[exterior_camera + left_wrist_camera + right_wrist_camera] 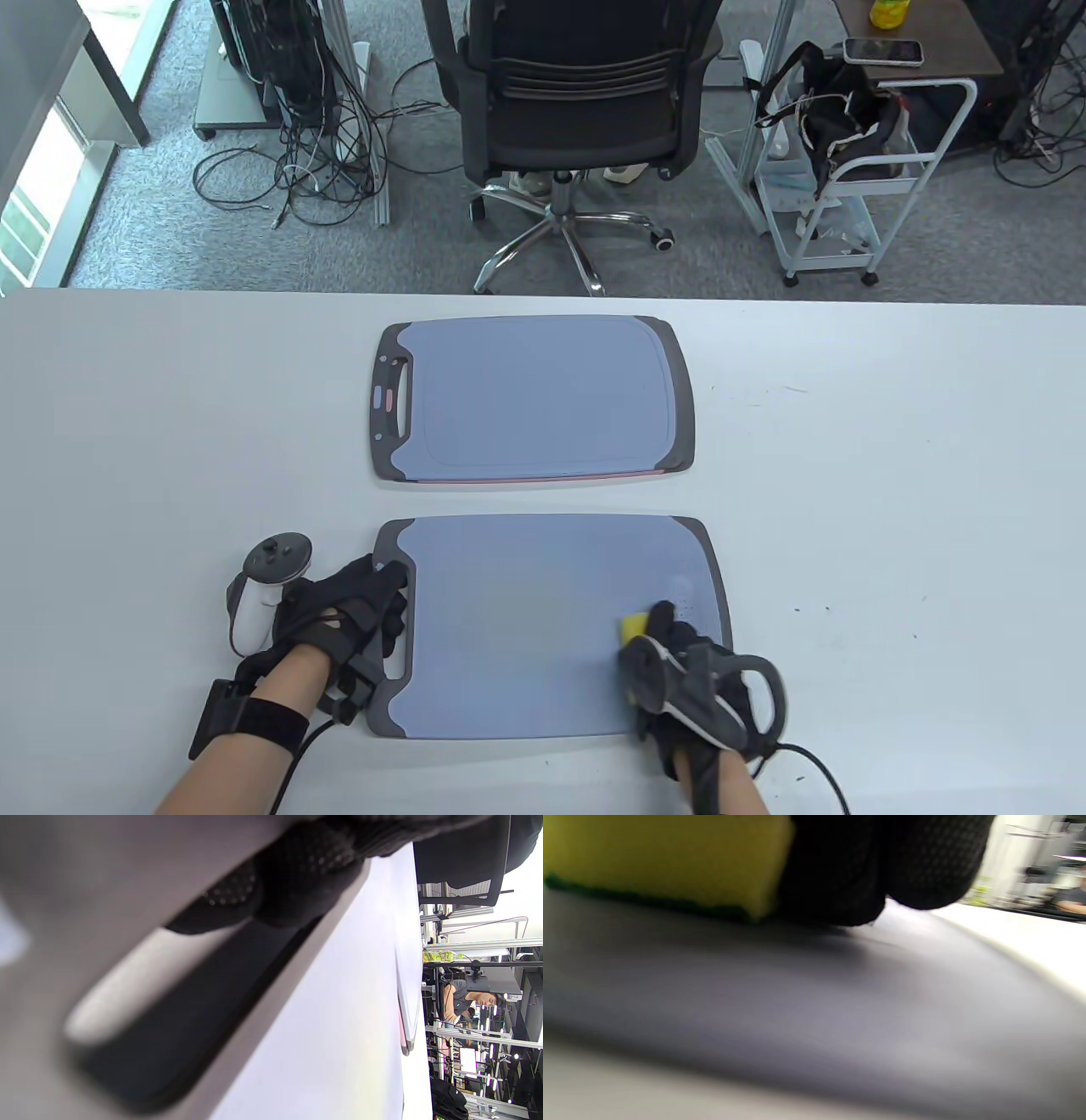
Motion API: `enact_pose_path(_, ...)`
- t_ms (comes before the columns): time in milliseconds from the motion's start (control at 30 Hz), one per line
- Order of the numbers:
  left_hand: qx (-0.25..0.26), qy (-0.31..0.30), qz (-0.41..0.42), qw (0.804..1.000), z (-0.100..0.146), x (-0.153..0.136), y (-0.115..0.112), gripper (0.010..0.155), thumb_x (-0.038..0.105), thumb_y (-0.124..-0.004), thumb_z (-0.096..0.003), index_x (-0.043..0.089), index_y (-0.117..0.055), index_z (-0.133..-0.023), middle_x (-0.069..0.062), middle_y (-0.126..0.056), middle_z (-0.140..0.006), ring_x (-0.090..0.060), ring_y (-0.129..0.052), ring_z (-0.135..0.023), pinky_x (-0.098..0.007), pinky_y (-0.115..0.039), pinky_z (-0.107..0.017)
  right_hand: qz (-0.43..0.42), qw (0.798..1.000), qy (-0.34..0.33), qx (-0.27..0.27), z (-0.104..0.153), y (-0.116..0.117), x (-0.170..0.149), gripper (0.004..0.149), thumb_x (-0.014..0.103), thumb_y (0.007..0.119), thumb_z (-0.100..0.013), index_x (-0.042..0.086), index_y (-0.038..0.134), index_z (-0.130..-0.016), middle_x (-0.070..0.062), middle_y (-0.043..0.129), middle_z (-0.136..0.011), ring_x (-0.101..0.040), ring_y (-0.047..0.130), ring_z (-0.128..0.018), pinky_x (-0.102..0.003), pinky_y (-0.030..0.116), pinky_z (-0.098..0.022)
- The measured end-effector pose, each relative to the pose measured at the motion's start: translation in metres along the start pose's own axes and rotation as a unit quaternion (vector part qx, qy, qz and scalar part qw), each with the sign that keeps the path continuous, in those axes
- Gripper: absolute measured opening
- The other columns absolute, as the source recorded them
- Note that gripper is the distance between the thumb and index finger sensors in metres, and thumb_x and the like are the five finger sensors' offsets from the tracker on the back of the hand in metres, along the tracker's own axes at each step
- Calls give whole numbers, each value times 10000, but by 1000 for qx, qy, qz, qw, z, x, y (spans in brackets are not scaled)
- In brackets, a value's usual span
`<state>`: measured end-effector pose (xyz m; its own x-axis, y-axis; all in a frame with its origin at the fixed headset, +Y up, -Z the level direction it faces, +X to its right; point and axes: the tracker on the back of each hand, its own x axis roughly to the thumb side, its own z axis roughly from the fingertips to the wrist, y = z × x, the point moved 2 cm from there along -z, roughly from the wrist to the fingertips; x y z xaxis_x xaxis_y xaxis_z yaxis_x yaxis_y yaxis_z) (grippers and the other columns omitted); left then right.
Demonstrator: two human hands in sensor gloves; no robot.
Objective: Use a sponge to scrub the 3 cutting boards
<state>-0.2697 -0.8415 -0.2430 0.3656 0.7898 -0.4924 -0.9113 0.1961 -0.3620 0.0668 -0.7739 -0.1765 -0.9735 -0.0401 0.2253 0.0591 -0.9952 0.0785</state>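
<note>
A blue-grey cutting board (526, 628) with dark ends lies near the table's front edge. My right hand (679, 654) grips a yellow sponge (632, 626) with a green underside (670, 853) and presses it on the board's right part (840, 1005). My left hand (356, 615) lies on the board's left handle end (169, 1018), fingers spread over the handle slot, holding it down. Farther back, a second blue board (534, 395) rests on top of another board whose pink edge (543, 480) shows beneath.
The white table (891, 475) stretches to both sides of the boards. Beyond its far edge stand an office chair (577, 102), a white trolley (848, 187) with a black bag, and cables on the carpet.
</note>
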Motion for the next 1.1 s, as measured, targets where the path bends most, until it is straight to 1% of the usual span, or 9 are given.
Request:
enact_pose_path(133,-1,-1,1,1000,0,0,0,536,526,-697,-618,127,-680,-977,49,-925,-694,0,-1069,-383,-286,-1005,-329,21,986,-162,-15,-18,-14,132,734,578,670,-498,79,620,-1034,-95,845,-690,-152,914,-447,-408,821,-414)
enact_pose_path(267,0,-3,1,1000,0,0,0,538,524,-698,-618,126,-677,-979,47,-924,-697,-3,-1067,-382,-287,-1004,-331,47,972,-226,-39,-16,-19,188,738,585,660,-494,70,634,-1022,-78,854,-686,-146,919,-443,-404,827,-412)
enact_pose_path(367,-4,-2,4,1000,1,0,-1,543,524,-698,-616,124,-674,-982,44,-923,-701,-6,-1068,-390,-290,-1003,-336,34,981,-191,-29,-18,-19,156,727,595,669,-488,132,622,-1046,-65,851,-712,-152,921,-455,-405,824,-416)
enact_pose_path(433,-2,-2,3,1000,1,0,-1,543,524,-698,-616,123,-675,-981,44,-923,-700,-6,-1068,-388,-289,-1003,-335,56,991,-124,-9,-16,-13,107,726,595,658,-489,139,605,-1052,-60,844,-723,-151,919,-462,-403,822,-423)
enact_pose_path(533,-2,-2,3,1000,1,0,-1,541,524,-697,-618,124,-676,-981,46,-923,-700,-4,-1068,-388,-288,-1003,-334,45,999,1,6,3,0,7,724,591,655,-489,134,612,-1049,-65,849,-718,-155,921,-455,-406,822,-416)
enact_pose_path(633,1,-2,1,1000,1,0,0,541,527,-697,-617,125,-679,-979,47,-925,-696,-1,-1068,-383,-286,-1003,-330,5,988,153,23,36,15,-93,726,575,669,-492,95,642,-1036,-83,857,-694,-171,922,-442,-419,818,-404)
enact_pose_path(767,5,-2,-3,1000,1,0,0,538,530,-696,-618,129,-683,-976,52,-926,-692,4,-1067,-377,-280,-1004,-323,-42,974,214,54,47,21,-131,725,557,676,-505,70,624,-1039,-112,855,-706,-183,921,-443,-427,811,-405)
enact_pose_path(900,3,-1,-2,1000,0,0,0,539,530,-697,-619,125,-683,-975,50,-927,-691,2,-1068,-378,-282,-1004,-324,28,995,88,29,19,10,-69,723,565,665,-504,70,637,-1029,-101,855,-692,-156,922,-440,-408,825,-404)
enact_pose_path(1100,1,-1,0,1000,1,0,0,539,526,-699,-617,124,-682,-976,48,-926,-695,-1,-1070,-380,-286,-1005,-326,35,985,-166,-35,-9,-10,121,735,580,667,-494,80,626,-1031,-90,848,-682,-145,912,-437,-401,823,-408)
